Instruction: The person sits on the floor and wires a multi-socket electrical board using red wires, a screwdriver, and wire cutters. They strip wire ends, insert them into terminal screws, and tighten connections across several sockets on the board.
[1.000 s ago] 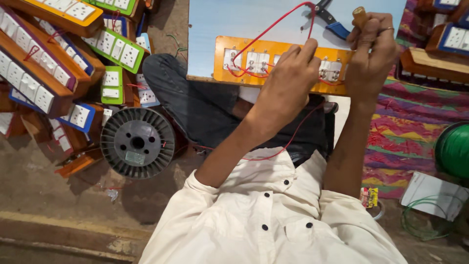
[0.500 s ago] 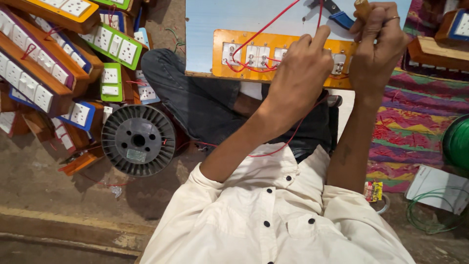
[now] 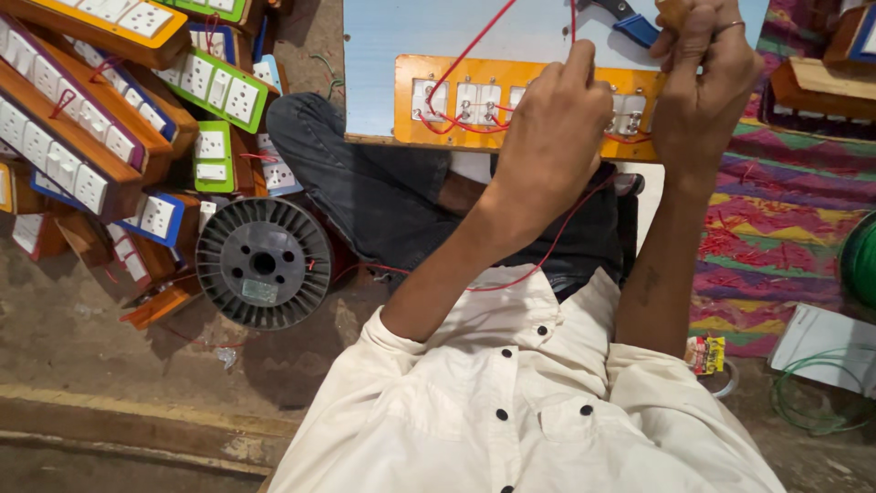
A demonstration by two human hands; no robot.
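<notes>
An orange switch board [image 3: 408, 102] with white switches lies face down on a pale blue panel [image 3: 401, 36] across my lap. A red wire [image 3: 461, 57] loops over its terminals and trails down to my shirt. My left hand [image 3: 547, 128] rests on the middle of the board, its fingertips pinched on the red wire. My right hand [image 3: 704, 78] is at the board's right end, closed round a wooden-handled tool [image 3: 675, 11] whose tip is hidden. Blue-handled pliers [image 3: 631, 22] lie on the panel just left of that hand.
Several finished switch boards [image 3: 82, 110] in orange, green and blue frames are piled at the left. A grey empty wire spool [image 3: 265, 263] lies by my knee. At the right are a colourful cloth [image 3: 785, 228], a green wire coil [image 3: 860, 260] and a white sheet [image 3: 826, 333].
Both hands have shifted up the frame and the board looks closer. My left hand has slid right along the board with the red wire; the right hand keeps its tool.
</notes>
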